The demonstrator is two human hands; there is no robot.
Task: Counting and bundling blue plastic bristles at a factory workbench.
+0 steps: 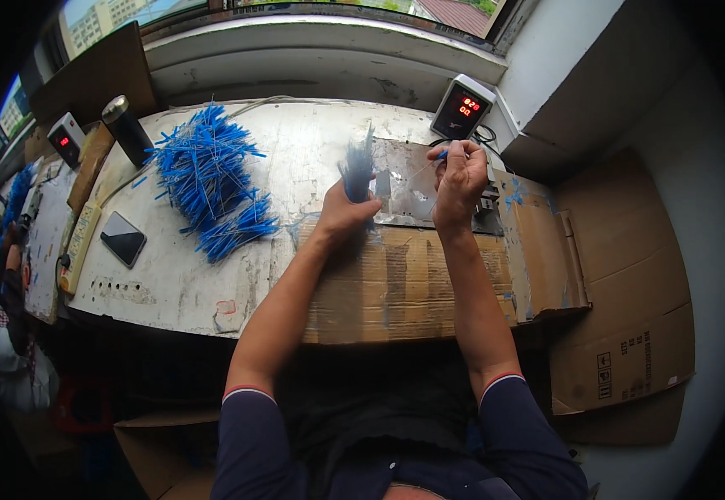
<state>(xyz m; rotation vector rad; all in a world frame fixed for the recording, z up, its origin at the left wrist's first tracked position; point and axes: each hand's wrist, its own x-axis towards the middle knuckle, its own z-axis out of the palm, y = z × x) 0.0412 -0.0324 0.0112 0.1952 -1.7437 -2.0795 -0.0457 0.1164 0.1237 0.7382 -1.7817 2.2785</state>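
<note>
Above the cardboard sheet [396, 283], the left hand [344, 212] clutched a bundle of blue ties [357, 171] while the right hand [460, 179] pinched one tie [437, 158], best drawn out singly to avoid tangling.

We are at a small workshop bench by a window, its worn white worktop [296, 167] patched with cardboard [396, 287], a heap of blue wire pieces [208, 179] near its far left corner and red-digit counters [461, 106] along its far edge.
</note>
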